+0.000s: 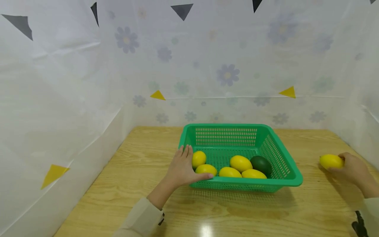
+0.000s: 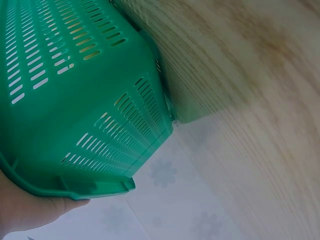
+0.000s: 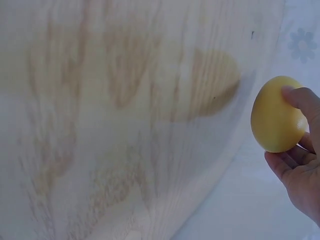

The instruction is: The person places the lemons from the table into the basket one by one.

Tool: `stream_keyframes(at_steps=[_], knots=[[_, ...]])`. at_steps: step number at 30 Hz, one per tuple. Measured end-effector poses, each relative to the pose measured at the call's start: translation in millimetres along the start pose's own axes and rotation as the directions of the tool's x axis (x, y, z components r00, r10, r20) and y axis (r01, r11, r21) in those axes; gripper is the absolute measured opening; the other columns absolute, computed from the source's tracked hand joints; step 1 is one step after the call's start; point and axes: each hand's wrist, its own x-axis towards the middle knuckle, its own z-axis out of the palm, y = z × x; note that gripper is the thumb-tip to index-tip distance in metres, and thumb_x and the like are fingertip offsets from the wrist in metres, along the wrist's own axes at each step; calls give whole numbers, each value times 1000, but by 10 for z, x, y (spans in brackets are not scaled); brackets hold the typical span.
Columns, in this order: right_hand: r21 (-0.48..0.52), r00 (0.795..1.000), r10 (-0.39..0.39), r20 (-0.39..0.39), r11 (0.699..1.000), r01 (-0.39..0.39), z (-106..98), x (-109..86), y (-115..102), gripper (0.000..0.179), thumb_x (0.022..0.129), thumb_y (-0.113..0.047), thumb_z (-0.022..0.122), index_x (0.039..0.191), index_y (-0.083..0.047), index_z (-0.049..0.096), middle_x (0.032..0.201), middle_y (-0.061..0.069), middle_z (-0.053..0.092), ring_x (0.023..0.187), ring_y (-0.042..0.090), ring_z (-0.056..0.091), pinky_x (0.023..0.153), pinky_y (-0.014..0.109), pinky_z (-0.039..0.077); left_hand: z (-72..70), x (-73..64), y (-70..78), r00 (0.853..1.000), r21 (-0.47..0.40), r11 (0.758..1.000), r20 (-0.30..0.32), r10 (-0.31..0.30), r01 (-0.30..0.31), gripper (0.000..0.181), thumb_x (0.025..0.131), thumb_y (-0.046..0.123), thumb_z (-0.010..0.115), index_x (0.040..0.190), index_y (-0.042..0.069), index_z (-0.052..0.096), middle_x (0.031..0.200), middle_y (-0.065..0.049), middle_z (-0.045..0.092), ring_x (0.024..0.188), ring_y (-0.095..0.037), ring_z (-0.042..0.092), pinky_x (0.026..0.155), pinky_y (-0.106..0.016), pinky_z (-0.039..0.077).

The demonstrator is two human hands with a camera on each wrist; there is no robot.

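A green plastic basket [image 1: 231, 183] with slotted walls stands on the wooden table. My left hand [image 1: 181, 168] rests on its near left corner, the fingers stretched along the left rim and the thumb along the front rim. Inside lie several yellow lemons [image 1: 241, 163] and one dark green fruit [image 1: 261, 165], perhaps an avocado. Off to the basket's right, my right hand [image 1: 355, 171] grips another lemon [image 1: 331, 161]. The right wrist view shows this lemon [image 3: 277, 115] between thumb and fingers, held just above the table.
The wooden table [image 1: 142, 158] reaches to pale sheet walls [image 1: 189, 108] printed with flowers, at the back and both sides. Yellow triangles [image 1: 54, 175] mark the sheets. In the left wrist view the basket's slotted outer wall [image 2: 75, 100] fills the upper left.
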Motion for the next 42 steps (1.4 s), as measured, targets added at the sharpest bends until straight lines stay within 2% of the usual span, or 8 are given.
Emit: stream_keyframes(at_steps=[6,13,21,42], knots=[[12,1000,-10,-24,1000,10,-19,-22,-60,64,76,-20,75,98,30,42,81,42,49,63,40,52,53,46,44,5,9,9,1000,-7,1000,4,-5,5,113,75,73,53,146,-5,14,153,-21,15,143,-37,10,117,-48,13],[39,998,-59,-33,997,60,-59,6,-180,62,77,-18,75,100,30,44,83,42,50,64,40,53,52,46,45,6,8,6,1000,-22,1000,8,-2,2,113,75,73,54,146,-5,14,153,-22,15,143,-37,9,117,-48,13],[46,999,-43,-31,998,44,-106,18,-292,63,79,-21,73,102,29,44,87,42,50,65,39,52,52,45,45,13,10,7,1000,-21,1000,10,-2,3,113,75,74,53,146,-4,14,153,-21,15,143,-37,9,117,-48,14],[51,999,-32,-13,998,33,-231,105,-406,65,81,-25,71,107,26,42,93,44,49,71,44,54,53,45,47,12,3,-15,1000,-15,1000,-3,6,-6,112,75,74,52,146,-5,16,152,-23,17,142,-38,12,117,-47,15]])
